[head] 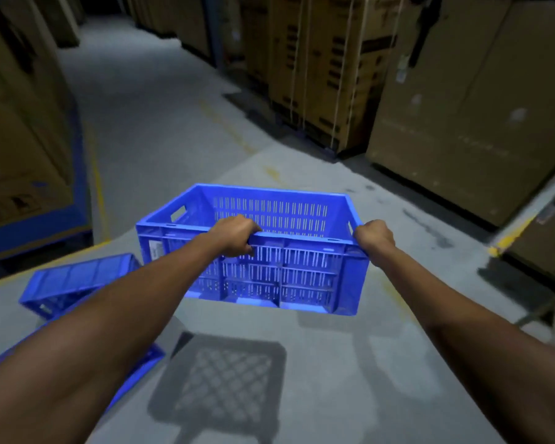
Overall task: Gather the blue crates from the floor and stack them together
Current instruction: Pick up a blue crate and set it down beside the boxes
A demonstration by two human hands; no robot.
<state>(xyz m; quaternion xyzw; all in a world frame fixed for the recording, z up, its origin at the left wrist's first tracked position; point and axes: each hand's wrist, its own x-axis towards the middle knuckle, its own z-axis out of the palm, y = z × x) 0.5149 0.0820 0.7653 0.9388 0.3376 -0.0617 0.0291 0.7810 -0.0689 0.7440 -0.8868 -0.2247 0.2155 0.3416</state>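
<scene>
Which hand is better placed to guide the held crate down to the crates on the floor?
Probably the left hand. It grips the near rim of the held blue crate, and the floor crates lie on the person's left. The right hand holds the crate's right end, farther from them.

Both arms reach forward, left hand (234, 236) and right hand (375, 237) clenched.
</scene>
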